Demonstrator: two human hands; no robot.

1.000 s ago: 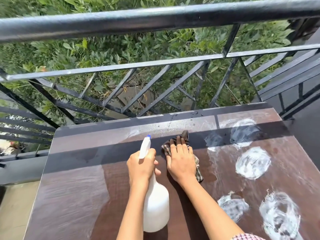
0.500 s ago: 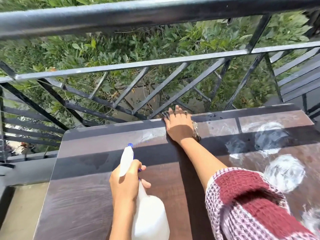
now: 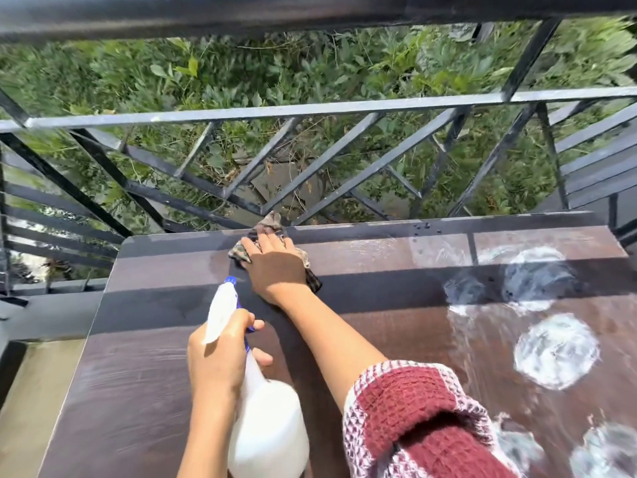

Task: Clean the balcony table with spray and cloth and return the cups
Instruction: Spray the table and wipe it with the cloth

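A dark brown table (image 3: 144, 391) fills the lower view. My right hand (image 3: 274, 265) presses flat on a dark checked cloth (image 3: 272, 224) at the table's far edge, next to the railing. My left hand (image 3: 220, 353) grips the neck of a white spray bottle (image 3: 265, 426) with a blue nozzle, held just above the table's near middle. Several round white foam patches (image 3: 555, 350) lie on the right half of the table. No cups are in view.
A black metal railing (image 3: 310, 108) runs right behind the table, with green foliage beyond and below it. The table's left edge drops to a grey ledge and floor (image 3: 31, 367). My red and white knitted sleeve (image 3: 420, 422) covers the near right.
My right hand slid the cloth from the table's middle to the far edge, then a little leftwards along it. The left hand with the bottle drew back towards me.
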